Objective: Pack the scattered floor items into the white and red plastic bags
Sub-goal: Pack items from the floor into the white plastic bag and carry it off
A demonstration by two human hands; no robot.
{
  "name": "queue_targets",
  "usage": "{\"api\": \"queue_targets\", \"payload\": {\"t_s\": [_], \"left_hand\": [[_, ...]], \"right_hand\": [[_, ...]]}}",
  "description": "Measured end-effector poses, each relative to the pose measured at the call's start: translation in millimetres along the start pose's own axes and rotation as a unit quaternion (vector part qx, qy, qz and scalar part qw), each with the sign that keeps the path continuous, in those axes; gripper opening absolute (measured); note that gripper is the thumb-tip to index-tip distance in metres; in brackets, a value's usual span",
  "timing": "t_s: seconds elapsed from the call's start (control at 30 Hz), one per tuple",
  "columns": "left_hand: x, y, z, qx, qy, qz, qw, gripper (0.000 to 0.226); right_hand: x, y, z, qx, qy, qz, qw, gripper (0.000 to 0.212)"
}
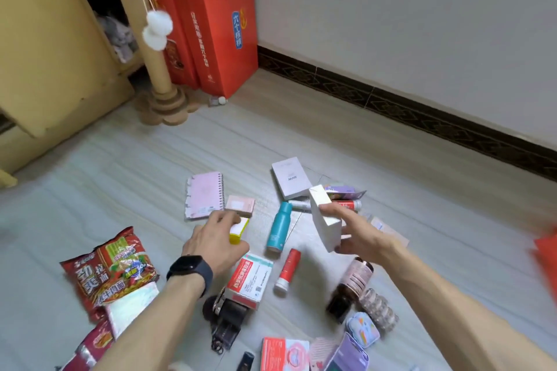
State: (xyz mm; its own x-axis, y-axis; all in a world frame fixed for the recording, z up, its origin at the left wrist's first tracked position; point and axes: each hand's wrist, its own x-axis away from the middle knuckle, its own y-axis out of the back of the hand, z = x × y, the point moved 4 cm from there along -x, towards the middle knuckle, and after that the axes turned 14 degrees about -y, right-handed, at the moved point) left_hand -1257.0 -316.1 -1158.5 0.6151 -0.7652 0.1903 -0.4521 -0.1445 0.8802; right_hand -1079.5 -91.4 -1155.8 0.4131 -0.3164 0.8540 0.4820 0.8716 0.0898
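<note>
Pinching a white box (324, 220) between thumb and fingers above the floor (301, 135), the right hand (358, 233) has a stiff, likely light carton; the left hand (215, 239) curls round a small yellow box (239, 230) lower down, equally rigid.

- Notebook (205, 194) at rear left; small carton (240, 205) just beside its right edge.
- Left hand (212, 242) grips a pack (238, 233) before the notebook.
- Spray can (279, 226) at centre; tube (287, 268) before it; medicine box (250, 278) left of the tube.
- Right hand (357, 232) holds a tilted box (324, 220) right of the can.
- Noodle packet (110, 268) far left.
- Paper bags (217, 27) at rear, against the wall.
</note>
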Motion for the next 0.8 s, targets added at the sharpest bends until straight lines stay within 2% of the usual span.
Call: {"api": "queue_targets", "payload": {"t_s": [0.1, 0.23, 0.27, 0.33, 0.37, 0.43, 0.47, 0.53, 0.6, 0.67, 0.7, 0.73, 0.8], "left_hand": [[14, 61, -30, -0.008, -0.029, -0.047, 0.998, 0.049], [48, 115, -107, 0.027, -0.099, -0.097, 0.99, 0.05], [59, 121, -134, 0.035, -0.129, -0.096, 0.986, 0.048], [80, 127, -188, 0.059, -0.196, -0.092, 0.974, 0.046], [93, 126, -218, 0.077, -0.228, -0.083, 0.967, 0.047], [121, 116, -277, 0.098, -0.286, -0.059, 0.951, 0.052], [137, 108, -306, 0.104, -0.314, -0.042, 0.943, 0.053], [168, 87, -360, 0.095, -0.377, 0.006, 0.921, 0.053], [195, 62, -406, 0.045, -0.443, 0.06, 0.893, 0.053], [216, 33, -442, -0.022, -0.485, 0.122, 0.866, 0.052], [224, 16, -455, -0.054, -0.49, 0.157, 0.856, 0.05], [230, -3, -462, -0.083, -0.485, 0.19, 0.85, 0.048], [239, -40, -467, -0.128, -0.463, 0.242, 0.843, 0.046]], "right_hand": [[88, 3, 5, -0.163, 0.081, 0.112, 0.977, 0.076], [224, 30, -29, -0.371, 0.166, 0.273, 0.872, 0.071], [258, 42, -50, -0.408, 0.189, 0.275, 0.85, 0.078], [311, 67, -95, -0.46, 0.232, 0.224, 0.827, 0.097], [320, 89, -114, -0.484, 0.23, 0.209, 0.818, 0.097], [339, 118, -165, -0.56, 0.222, 0.223, 0.766, 0.07], [352, 137, -191, -0.615, 0.185, 0.221, 0.734, 0.062], [372, 155, -248, -0.639, 0.2, 0.151, 0.727, 0.075], [384, 141, -291, -0.65, 0.194, 0.142, 0.721, 0.1], [392, 127, -333, -0.647, 0.175, 0.092, 0.736, 0.084], [383, 143, -339, -0.612, 0.181, 0.033, 0.769, 0.077], [379, 140, -352, -0.611, 0.167, 0.006, 0.774, 0.076], [366, 140, -360, -0.627, 0.161, 0.029, 0.762, 0.071]]}}
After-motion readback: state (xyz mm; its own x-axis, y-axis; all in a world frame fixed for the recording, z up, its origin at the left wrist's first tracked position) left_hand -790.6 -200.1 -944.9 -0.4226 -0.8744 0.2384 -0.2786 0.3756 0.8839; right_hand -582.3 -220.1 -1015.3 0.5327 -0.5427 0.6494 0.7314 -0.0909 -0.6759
